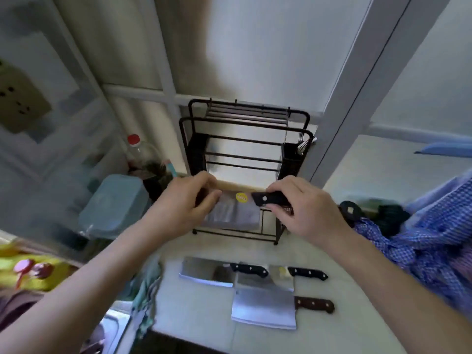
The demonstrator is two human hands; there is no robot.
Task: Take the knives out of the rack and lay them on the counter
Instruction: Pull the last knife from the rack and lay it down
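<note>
Gripping a black handle [272, 198], your right hand [304, 208] is closed on a cleaver [233, 213] held flat in front of the rack [245, 139]. Your left hand [186, 200] pinches the blade's left end, fingers curled over its far edge. The blade carries a yellow sticker [241, 197] and sits just above the rack's low front rail. The rack stands at the far side of the tabletop [204, 245], against the wall. Near you, three cleavers lie flat, handles pointing right: one on the left [204, 272], one beside it [278, 275] overlapping, and a brown-handled one [265, 307] nearest. A blue checked cloth [421, 238] lies at the right.
</note>
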